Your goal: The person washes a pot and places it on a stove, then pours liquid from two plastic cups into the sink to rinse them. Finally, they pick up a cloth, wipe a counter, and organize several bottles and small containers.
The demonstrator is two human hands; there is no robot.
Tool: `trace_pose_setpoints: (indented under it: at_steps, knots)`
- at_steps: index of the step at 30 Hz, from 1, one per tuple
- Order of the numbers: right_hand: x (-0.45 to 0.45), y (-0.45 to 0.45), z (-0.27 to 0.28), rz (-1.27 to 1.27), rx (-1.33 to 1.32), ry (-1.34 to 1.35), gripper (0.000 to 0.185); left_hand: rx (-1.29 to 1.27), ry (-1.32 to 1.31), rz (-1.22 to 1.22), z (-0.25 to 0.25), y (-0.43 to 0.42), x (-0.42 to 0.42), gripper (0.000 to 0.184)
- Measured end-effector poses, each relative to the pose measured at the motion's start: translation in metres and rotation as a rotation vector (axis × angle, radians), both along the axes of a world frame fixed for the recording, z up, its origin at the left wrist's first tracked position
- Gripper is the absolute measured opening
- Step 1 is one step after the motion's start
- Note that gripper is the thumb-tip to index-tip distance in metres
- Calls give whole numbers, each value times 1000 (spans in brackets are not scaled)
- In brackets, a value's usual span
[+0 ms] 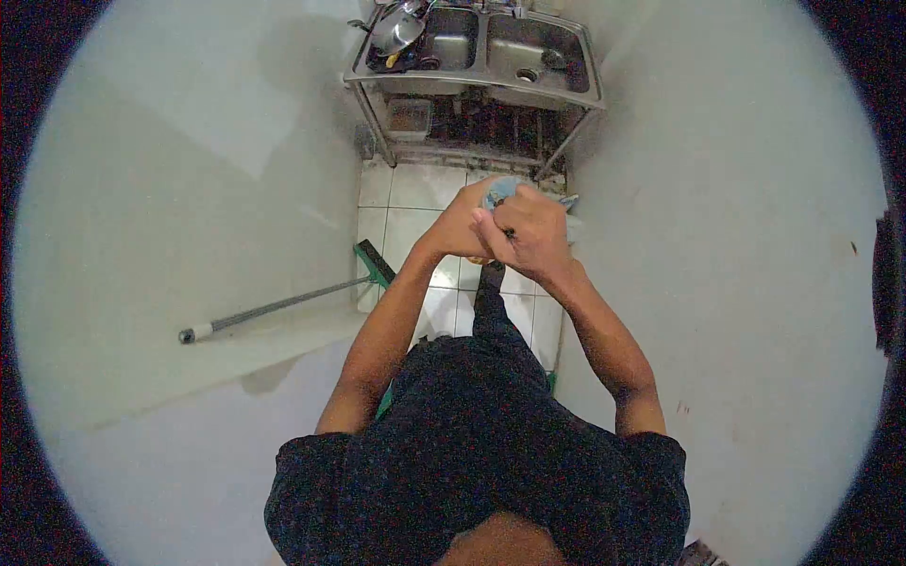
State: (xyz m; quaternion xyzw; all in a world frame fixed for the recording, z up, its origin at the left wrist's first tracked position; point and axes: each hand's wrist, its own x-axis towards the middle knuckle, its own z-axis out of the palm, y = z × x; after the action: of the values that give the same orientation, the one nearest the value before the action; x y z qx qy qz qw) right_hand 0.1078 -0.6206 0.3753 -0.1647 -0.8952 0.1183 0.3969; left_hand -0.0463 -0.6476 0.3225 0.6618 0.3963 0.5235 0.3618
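In front of the double-bowl sink, the left hand curls around a pale-blue, cup-like item; the bent right hand's grip is unclear. Seemingly mid-handling; continuing calls for steadiness.

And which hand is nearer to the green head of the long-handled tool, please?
The left. In the picture, the left hand is above and to the right of the green head, apart from it; the right hand lies farther right, beyond the left hand.
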Motion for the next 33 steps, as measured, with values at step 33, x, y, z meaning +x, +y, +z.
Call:
trace_pose_setpoints:
  at_steps: [33]
  knots:
    - [-79,513,14,-430,-320,28,39,-448,-319,-407,-40,504,-121,91]
